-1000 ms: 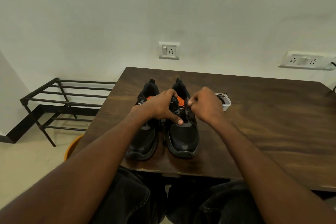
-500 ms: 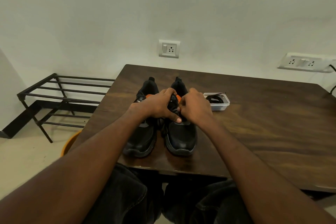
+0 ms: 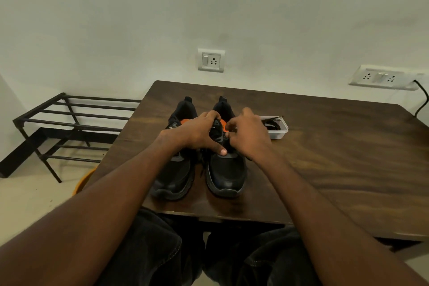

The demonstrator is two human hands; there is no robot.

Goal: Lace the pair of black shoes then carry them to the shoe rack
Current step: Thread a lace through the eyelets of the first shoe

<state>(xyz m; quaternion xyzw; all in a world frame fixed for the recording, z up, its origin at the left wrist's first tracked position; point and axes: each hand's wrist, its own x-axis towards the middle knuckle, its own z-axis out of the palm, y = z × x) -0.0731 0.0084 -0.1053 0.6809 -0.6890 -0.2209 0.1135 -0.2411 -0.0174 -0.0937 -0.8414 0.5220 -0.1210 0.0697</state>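
- 2 black shoes stand side by side on the bench (image 3: 325, 158), near its front edge: the left shoe (image 3: 173, 175) and the right shoe (image 3: 226, 174), close together with a narrow gap between them.
- Both point toe-first at the person, heels toward the wall; their long axes run front to back, about parallel.
- Orange lining shows at the shoe openings, between the 2 hands.
- The left hand (image 3: 197, 131) lies over the lacing area, reaching across the left shoe onto the right shoe: fingers curled round the right shoe's upper near the tongue, thumb stretched down with its tip pressed on the vamp.
- The right hand (image 3: 249, 137) sits at the right side of the same shoe's lacing area, fingers bunched and curled in toward the eyelets; they look pinched on something small and dark, probably a lace, but this is too small to tell for certain.
- The 2 hands are just beside each other, above the right shoe's middle; its toe is uncovered in front of them.
- A clear tub (image 3: 276, 126) with dark laces inside sits on the bench just right of the right hand.
- A black rack (image 3: 69, 121) stands on the floor to the left of the bench, against the wall.
- 2 sockets are on the wall: socket (image 3: 211, 60) above the bench, a wider one (image 3: 380, 76) to the right with a black cord.
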